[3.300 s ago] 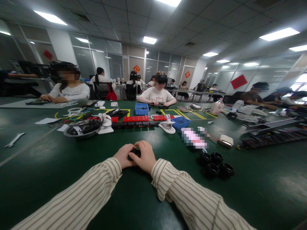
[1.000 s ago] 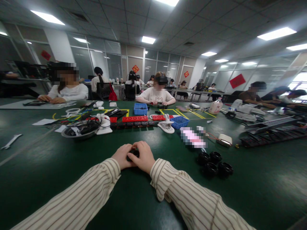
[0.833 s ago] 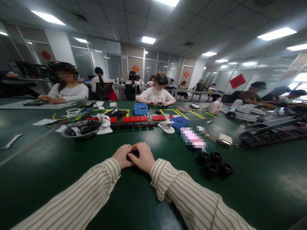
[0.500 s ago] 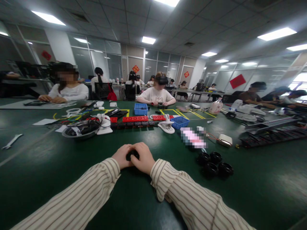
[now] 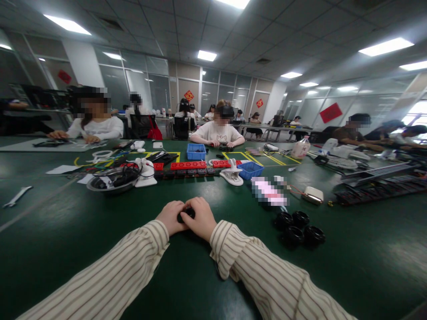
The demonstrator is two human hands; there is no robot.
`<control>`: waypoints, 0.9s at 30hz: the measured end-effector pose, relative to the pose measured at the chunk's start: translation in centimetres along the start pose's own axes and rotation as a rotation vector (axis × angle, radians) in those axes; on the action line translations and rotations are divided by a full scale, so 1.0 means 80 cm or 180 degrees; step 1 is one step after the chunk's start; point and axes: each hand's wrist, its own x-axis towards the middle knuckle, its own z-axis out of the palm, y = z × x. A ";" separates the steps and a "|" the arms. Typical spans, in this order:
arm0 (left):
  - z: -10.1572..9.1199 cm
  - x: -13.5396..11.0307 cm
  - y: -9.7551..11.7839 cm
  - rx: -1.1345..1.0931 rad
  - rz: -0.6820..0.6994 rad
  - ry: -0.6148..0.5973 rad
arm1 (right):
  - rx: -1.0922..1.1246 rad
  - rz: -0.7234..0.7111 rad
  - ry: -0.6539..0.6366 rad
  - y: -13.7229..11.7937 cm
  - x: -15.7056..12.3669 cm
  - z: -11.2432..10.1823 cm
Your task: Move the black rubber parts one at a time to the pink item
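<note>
My left hand point(image 5: 171, 216) and my right hand point(image 5: 200, 218) meet on the green table point(image 5: 66, 222), both wrapped round a small black part point(image 5: 186, 214) that shows only between the fingers. Its shape is mostly hidden. Both sleeves are striped and rest on the table. A cluster of several black ring-shaped parts point(image 5: 296, 227) lies to the right of my hands, well apart from them.
A metal bowl with cables point(image 5: 112, 181), red and black strips point(image 5: 188, 168), a white clamp-like device point(image 5: 231, 175), blue bins point(image 5: 251, 170) and a wrench point(image 5: 17, 196) lie farther out. Other people sit across the table and to the right.
My hands stay together on the black part with only slight finger shifts. The person at the far left has moved their hands a little.
</note>
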 end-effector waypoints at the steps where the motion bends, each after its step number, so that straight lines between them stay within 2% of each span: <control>1: 0.000 0.000 -0.001 -0.0086 0.0044 -0.0003 | 0.0042 -0.0048 -0.0041 0.000 0.000 0.000; 5: 0.001 -0.002 -0.007 -0.0516 0.0270 -0.0054 | 0.0155 -0.0239 -0.0206 0.000 -0.001 -0.002; 8: 0.003 -0.003 -0.009 -0.0571 0.0293 -0.0010 | 0.0210 -0.0306 -0.0130 -0.001 -0.003 -0.004; 13: 0.006 -0.002 -0.005 -0.0331 0.0165 0.0042 | 0.0048 -0.0016 0.0141 -0.003 -0.003 -0.004; 17: 0.006 -0.001 -0.003 -0.0072 0.0105 -0.0019 | -0.0092 0.0125 0.0086 -0.001 -0.001 -0.001; 21: 0.006 0.000 -0.006 -0.0061 0.0118 -0.0004 | -0.0008 0.0000 0.0013 0.001 0.000 0.001; 27: 0.001 -0.001 -0.016 -0.0546 0.0406 -0.0119 | 0.0177 -0.0320 -0.0240 -0.001 -0.002 -0.003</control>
